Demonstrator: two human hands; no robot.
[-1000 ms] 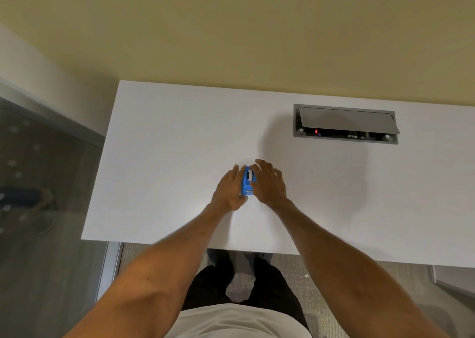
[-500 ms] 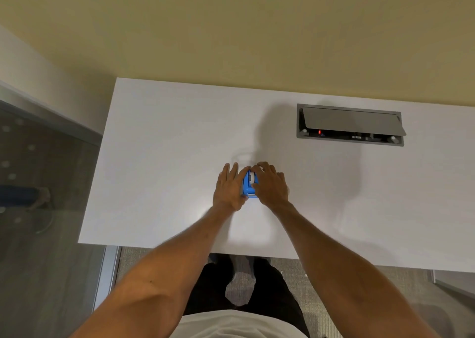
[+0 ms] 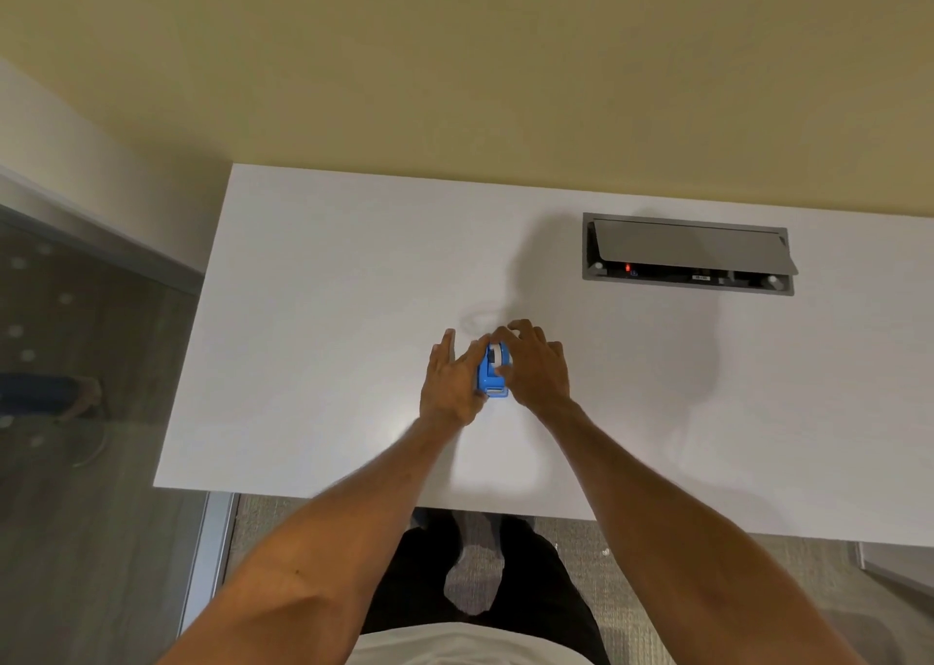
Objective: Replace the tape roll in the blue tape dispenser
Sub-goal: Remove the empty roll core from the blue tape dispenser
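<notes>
We hold blue tape dispenser [image 3: 491, 372] on white table [image 3: 313, 320], mid-near. Left hand [image 3: 451, 383] braces left side, fingers extended, not curled. Right hand [image 3: 535, 368] fingers pinch white tape roll [image 3: 498, 352] at far end. Step, we judge: freeing roll. Next: lift roll straight out, keep body steady.

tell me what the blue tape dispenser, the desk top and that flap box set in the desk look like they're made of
Blue tape dispenser: likely molded plastic, uniform bright blue with a slight sheen. Desk top: probably white laminate, matte to satin, with a soft glare patch near the front edge. Flap box: grey, smooth, satin lid; painted metal or plastic, can't tell which.
</notes>
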